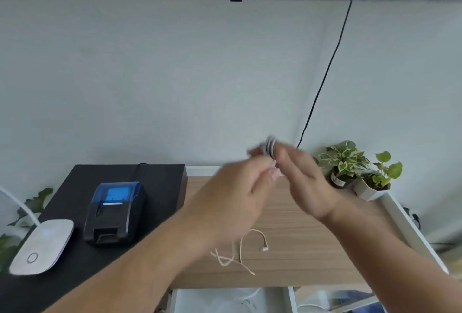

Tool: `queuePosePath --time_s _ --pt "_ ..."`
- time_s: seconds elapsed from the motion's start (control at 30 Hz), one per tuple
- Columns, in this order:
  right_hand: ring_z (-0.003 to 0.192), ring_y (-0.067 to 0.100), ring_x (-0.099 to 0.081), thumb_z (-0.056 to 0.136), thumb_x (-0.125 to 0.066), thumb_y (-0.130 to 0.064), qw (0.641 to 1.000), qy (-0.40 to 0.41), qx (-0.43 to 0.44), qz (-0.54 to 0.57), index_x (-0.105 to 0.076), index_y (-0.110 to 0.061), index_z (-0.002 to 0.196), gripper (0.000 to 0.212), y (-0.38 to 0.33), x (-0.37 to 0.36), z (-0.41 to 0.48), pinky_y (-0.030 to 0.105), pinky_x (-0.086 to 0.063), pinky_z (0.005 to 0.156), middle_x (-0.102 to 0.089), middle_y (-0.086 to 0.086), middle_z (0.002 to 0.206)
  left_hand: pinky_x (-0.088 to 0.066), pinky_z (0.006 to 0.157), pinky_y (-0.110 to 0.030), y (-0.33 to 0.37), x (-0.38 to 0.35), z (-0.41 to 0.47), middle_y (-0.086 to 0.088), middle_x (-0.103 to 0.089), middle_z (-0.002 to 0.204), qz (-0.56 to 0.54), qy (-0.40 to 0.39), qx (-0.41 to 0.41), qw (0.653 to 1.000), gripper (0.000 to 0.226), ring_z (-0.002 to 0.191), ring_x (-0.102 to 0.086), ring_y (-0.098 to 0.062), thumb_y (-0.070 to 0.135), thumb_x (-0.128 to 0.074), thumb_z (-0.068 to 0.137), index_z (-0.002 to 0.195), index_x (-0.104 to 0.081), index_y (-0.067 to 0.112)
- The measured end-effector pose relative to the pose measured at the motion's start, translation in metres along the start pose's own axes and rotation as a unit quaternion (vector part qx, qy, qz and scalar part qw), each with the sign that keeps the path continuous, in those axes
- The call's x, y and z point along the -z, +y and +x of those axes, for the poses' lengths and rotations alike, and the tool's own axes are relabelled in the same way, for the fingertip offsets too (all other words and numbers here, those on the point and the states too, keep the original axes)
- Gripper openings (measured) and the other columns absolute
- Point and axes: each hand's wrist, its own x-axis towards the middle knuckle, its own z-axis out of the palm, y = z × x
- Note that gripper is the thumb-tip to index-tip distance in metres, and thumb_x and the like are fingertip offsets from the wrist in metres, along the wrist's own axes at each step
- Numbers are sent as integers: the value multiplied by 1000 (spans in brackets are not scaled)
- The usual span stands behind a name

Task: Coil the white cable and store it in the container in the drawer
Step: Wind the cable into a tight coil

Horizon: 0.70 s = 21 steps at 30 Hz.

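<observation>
Both hands are raised over the wooden desk [300,237], blurred by motion. My left hand [237,187] and my right hand [302,182] meet at a small bundle of white cable [270,146], whose loops stick up above the fingertips. Both hands pinch that coil. Below the desk's front edge the open drawer [291,300] shows a white container [212,300] with some white cable in it.
A beige earphone cord [240,252] lies loose on the desk under my hands. A black receipt printer [115,212] and a white lamp base [42,245] stand on the black surface at left. Two potted plants [360,170] sit at the back right. A black cable [325,75] hangs down the wall.
</observation>
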Motion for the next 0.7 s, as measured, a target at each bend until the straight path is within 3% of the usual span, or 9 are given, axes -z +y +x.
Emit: queuePosePath --time_s 0.07,0.13,0.23,0.3,0.37,0.43,0.53,0.6,0.7 --pt "72 31 -61 105 -39 -44 995 -65 -51 54 -68 -4 95 51 3 -5 -23 38 -48 70 -70 13 78 -41 55 -25 -15 20 10 2 -55 57 47 44 -32 997 32 56 -51 -16 31 -51 105 80 -62 15" --pt "61 24 -53 101 -47 -40 975 -61 -86 198 -69 0 90 46 -7 -11 -35 32 -43 62 -65 12 63 -34 57 -26 -37 29 17 -5 -49 58 44 27 -42 998 32 55 -43 -19 33 -53 105 79 -61 15" --pt "61 22 -50 100 -52 -35 910 -31 -44 410 -69 4 100 42 -38 -15 -27 27 -45 64 -65 11 62 -47 68 -35 -57 10 17 -14 -53 73 -53 17 -36 998 45 68 -50 -27 46 -40 107 90 -59 9" --pt "69 24 -51 102 -42 -25 884 14 7 467 -63 7 112 40 -51 -12 -9 29 -47 71 -69 12 73 -50 78 -52 -54 -14 10 -8 -54 74 -84 -14 -16 996 51 74 -54 -29 53 -33 107 93 -58 11" --pt "81 24 -58 104 -36 -20 909 75 28 409 -58 5 120 37 -49 -3 11 28 -48 77 -74 14 93 -51 76 -49 -44 -34 0 6 -52 69 -73 -60 -6 995 39 66 -52 -18 49 -33 108 83 -51 26" --pt "94 22 -63 106 -34 -19 975 113 15 193 -57 0 125 35 -37 7 20 29 -48 84 -72 13 112 -49 63 -45 -35 -38 -3 0 -54 63 -21 -58 -40 997 37 58 -52 -22 41 -35 111 80 -47 25" --pt "91 16 -66 106 -33 -23 998 -11 -68 -2 -63 4 115 41 -17 13 2 28 -50 83 -73 6 101 -45 52 -37 -39 -7 8 7 -53 57 70 57 -109 990 34 51 -51 -16 33 -44 108 86 -62 15" --pt "75 20 -60 104 -37 -29 987 -94 -112 72 -65 6 102 46 -20 9 -17 30 -47 74 -71 11 78 -47 55 -36 -43 19 16 8 -57 62 95 101 -123 983 36 57 -55 -17 37 -48 106 82 -64 15" --pt "67 24 -52 101 -50 -37 937 -123 -88 316 -68 4 101 45 -43 -1 -28 29 -43 69 -69 12 69 -51 63 -39 -49 19 15 -1 -62 69 -10 48 -116 992 48 64 -59 -23 50 -41 105 82 -63 15"
